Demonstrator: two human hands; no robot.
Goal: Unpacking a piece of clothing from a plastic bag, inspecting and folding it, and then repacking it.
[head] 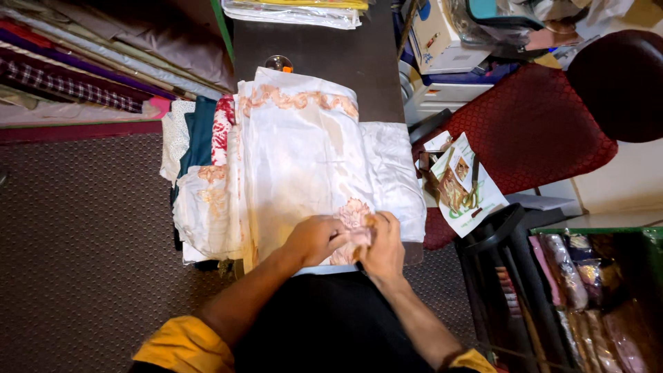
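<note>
At the tabletop's [318,48] near edge, both hands, left [314,238] and right [382,249], are pinching the white cloth's [304,159] embroidered corner.

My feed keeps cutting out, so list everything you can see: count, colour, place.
wrapped cloth: one, white with peach embroidery, in clear plastic on the counter
folded cloths: several, teal, red, cream, at its left edge
counter: one, dark, centre
fabric bolts: many, mixed colours, upper left
printed bag: one, white and brown, right of the counter
chair: one, red, right
packed fabrics: several, mixed, lower right
left hand: on the embroidered corner
right hand: pinching that corner
</note>
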